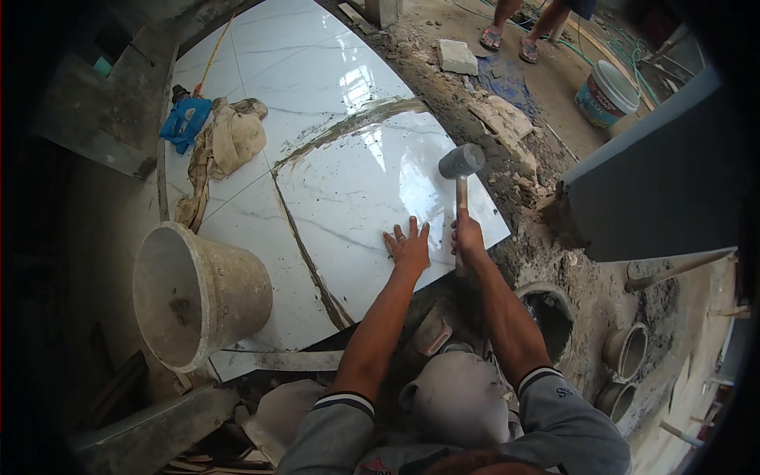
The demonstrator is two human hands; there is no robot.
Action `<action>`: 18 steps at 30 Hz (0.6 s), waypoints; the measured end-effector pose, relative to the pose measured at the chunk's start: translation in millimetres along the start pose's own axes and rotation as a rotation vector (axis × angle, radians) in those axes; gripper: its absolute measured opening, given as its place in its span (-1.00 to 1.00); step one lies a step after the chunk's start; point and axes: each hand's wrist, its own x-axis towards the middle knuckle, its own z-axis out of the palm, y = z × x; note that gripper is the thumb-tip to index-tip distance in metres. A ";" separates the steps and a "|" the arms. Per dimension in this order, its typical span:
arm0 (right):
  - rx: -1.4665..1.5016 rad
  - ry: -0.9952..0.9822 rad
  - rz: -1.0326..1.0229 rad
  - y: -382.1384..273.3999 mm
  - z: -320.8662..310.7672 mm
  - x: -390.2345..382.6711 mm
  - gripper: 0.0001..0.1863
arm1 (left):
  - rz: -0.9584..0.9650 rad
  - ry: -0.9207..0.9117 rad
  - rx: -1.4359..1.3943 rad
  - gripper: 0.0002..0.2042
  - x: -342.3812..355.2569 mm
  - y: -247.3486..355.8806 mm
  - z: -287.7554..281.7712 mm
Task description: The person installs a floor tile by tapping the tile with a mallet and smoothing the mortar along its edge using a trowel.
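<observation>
My left hand [409, 247] lies with fingers spread on a large glossy white marbled floor tile [340, 214]. Just right of it, my right hand [467, 235] is wrapped round the wooden handle of a rubber mallet [461, 161]. The mallet's grey head points away from me, over or on the tile's right part; I cannot tell whether it touches. Grey mortar smears line the joints along this tile's left and far edges. Small dark specks dot its surface.
A mortar-stained bucket [237, 293] lies tipped at left. Farther back are a beige cloth [229, 142], a blue packet [187, 123] and a yellow tape measure [212, 62]. Another person's feet [492, 36] stand far right, near a paint pail [606, 95]. Rubble [507, 127] borders the tiles; pipes [625, 351] stick up at right.
</observation>
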 end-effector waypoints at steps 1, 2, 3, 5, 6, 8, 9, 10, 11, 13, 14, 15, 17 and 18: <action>0.001 0.001 -0.002 3.3 -3.3 0.5 -0.42 | 0.001 0.002 0.000 -0.04 -0.7 1.9 2.7; 0.121 0.054 -0.192 -7.5 -2.3 -17.0 -0.41 | -0.004 0.000 0.008 -0.03 -4.0 3.6 5.6; 0.242 0.107 -0.380 -13.1 -1.3 -26.5 -0.40 | -0.011 -0.003 0.016 -0.03 -6.1 3.9 7.8; 0.267 0.143 -0.547 3.2 -7.8 -11.1 -0.40 | 0.004 0.002 0.016 -0.03 -5.7 6.2 9.9; 0.135 0.118 -0.310 6.6 -12.1 -2.7 -0.42 | 0.009 0.032 0.018 -0.03 1.0 7.5 5.3; 0.040 0.001 0.008 5.7 -19.0 7.6 -0.47 | 0.004 0.025 0.010 -0.03 3.3 5.6 7.2; 0.038 -0.019 0.002 -5.5 -9.9 -0.3 -0.47 | -0.018 0.021 0.007 -0.03 4.3 -4.6 4.7; 0.146 0.057 -0.218 -16.0 0.1 -9.2 -0.48 | -0.041 0.029 0.009 -0.03 7.2 -13.7 1.5; 0.247 0.133 -0.428 -20.8 2.1 -16.8 -0.48 | -0.023 0.060 0.022 -0.04 7.6 -9.6 0.5; 0.218 0.224 -0.617 -3.2 -11.6 -4.0 -0.47 | 0.019 0.083 0.044 -0.05 0.1 4.3 4.6; 0.148 0.182 -0.365 1.7 -19.5 2.9 -0.47 | 0.022 0.059 0.027 -0.05 5.3 9.0 4.3; 0.066 0.135 -0.102 9.0 -23.9 1.6 -0.48 | 0.016 0.023 0.008 -0.06 1.7 10.6 8.5; 0.112 0.125 -0.179 3.3 -24.9 6.4 -0.47 | -0.008 0.004 -0.003 -0.06 -2.6 10.6 12.7; 0.150 0.171 -0.282 -8.9 -16.6 -7.6 -0.46 | -0.016 -0.003 -0.004 -0.07 -1.1 5.3 8.5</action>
